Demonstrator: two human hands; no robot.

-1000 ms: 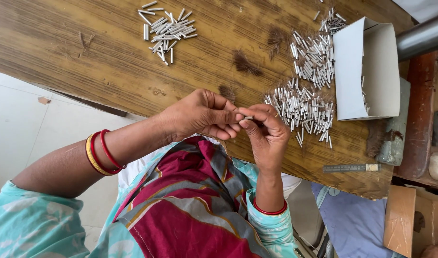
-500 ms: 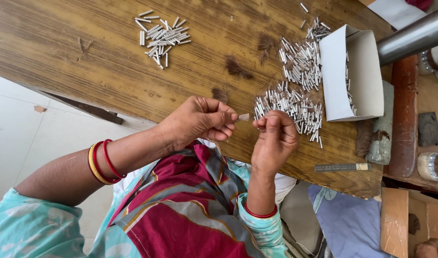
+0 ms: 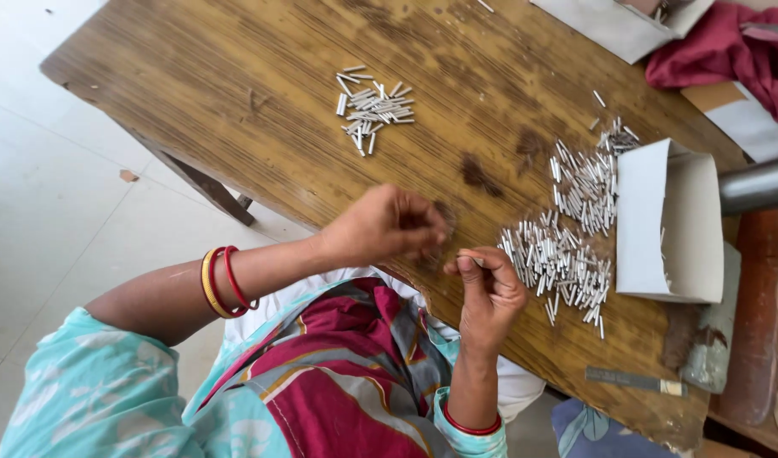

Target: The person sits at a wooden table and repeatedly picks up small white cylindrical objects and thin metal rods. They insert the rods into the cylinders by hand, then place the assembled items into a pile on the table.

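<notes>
The hands have parted: the right hand [image 3: 490, 293] now pinches one small metal tube [image 3: 471, 257], the big tube pile [image 3: 558, 263] at its 3 o'clock; the left hand [image 3: 384, 225] is curled, contents hidden

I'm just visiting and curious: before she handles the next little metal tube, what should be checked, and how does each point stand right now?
1. A tube in the right hand: ok, a thin piece is pinched at the fingertips.
2. What the left hand holds: cannot tell, its fingers are curled shut.
3. Supply within reach: ok, the big tube pile lies beside the right hand.
4. Small pile kept separate: ok, it lies well apart.
5. White box open: ok, it lies beside the big pile.
</notes>
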